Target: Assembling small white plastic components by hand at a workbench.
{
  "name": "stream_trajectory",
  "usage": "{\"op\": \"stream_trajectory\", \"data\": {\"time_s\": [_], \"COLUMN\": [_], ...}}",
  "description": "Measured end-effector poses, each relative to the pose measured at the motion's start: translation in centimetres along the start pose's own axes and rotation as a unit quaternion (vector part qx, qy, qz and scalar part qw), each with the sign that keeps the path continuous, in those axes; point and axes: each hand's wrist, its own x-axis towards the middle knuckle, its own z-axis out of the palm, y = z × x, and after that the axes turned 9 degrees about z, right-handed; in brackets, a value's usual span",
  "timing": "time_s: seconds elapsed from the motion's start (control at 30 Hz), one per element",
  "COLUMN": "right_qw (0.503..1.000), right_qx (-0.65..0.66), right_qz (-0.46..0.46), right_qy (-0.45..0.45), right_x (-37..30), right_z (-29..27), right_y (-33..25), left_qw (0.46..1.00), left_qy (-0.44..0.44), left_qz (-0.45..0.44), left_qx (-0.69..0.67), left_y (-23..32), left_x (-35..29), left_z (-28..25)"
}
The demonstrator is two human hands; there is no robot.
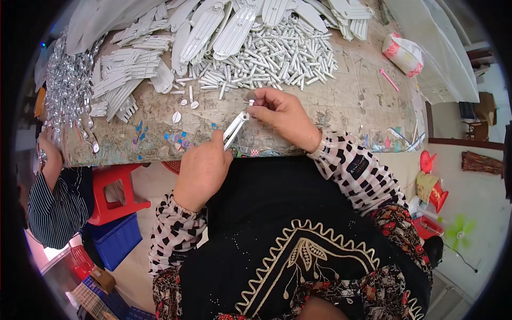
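Note:
My left hand (201, 173) is closed around a slim white plastic piece (234, 127) with two long arms, held slanting above the table's front edge. At its upper end, my right hand (290, 118) pinches a small white peg (252, 102) between thumb and fingertips. The peg is upright, close to the piece's tip; whether the two touch I cannot tell. Beyond my hands lies a heap of loose white pegs (288, 53). Long, rounded white ribbed panels (202, 33) are stacked behind and beside that heap.
More white ribbed pieces (128, 74) pile up at the left, near clear shiny strands (72, 74). A paper cup (404, 55) lies on its side at the right, near a pink stick (389, 80). Another person's hand (49, 152) is at the far left, above a red stool (117, 194).

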Motion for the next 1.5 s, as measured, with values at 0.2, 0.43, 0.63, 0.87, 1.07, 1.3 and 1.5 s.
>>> {"op": "stream_trajectory", "data": {"time_s": [0.2, 0.43, 0.63, 0.87, 1.07, 1.3, 1.5], "right_qw": [0.997, 0.908, 0.85, 0.914, 0.947, 0.907, 0.889], "right_qx": [-0.034, -0.333, -0.401, -0.332, -0.297, -0.41, -0.448], "right_qz": [-0.058, -0.247, -0.331, -0.23, -0.121, -0.088, -0.085], "right_qy": [0.031, 0.063, 0.083, 0.026, 0.003, 0.019, -0.029], "right_x": [-0.1, -0.6, -0.8, -0.2, 4.4, 5.1, 4.6], "right_z": [0.3, 0.8, 1.5, 0.6, 3.1, 4.2, 4.0], "right_y": [0.8, -0.6, 0.1, -3.0, -3.3, -1.2, -0.6], "left_qw": [1.0, 1.0, 0.999, 0.999, 1.0, 0.999, 0.999], "left_qy": [-0.016, -0.02, -0.01, 0.013, -0.013, -0.001, -0.017], "left_qz": [0.0, 0.018, 0.037, 0.045, 0.021, 0.035, 0.001], "left_qx": [-0.002, -0.012, -0.02, -0.015, 0.01, 0.013, 0.046], "left_y": [0.0, -0.5, -0.8, -0.7, 0.1, 0.0, 0.8], "left_x": [0.3, 0.5, 0.5, 0.1, 0.3, 0.2, 0.1], "left_z": [-0.3, -0.4, -0.4, -0.1, -0.3, -0.2, 0.3]}}
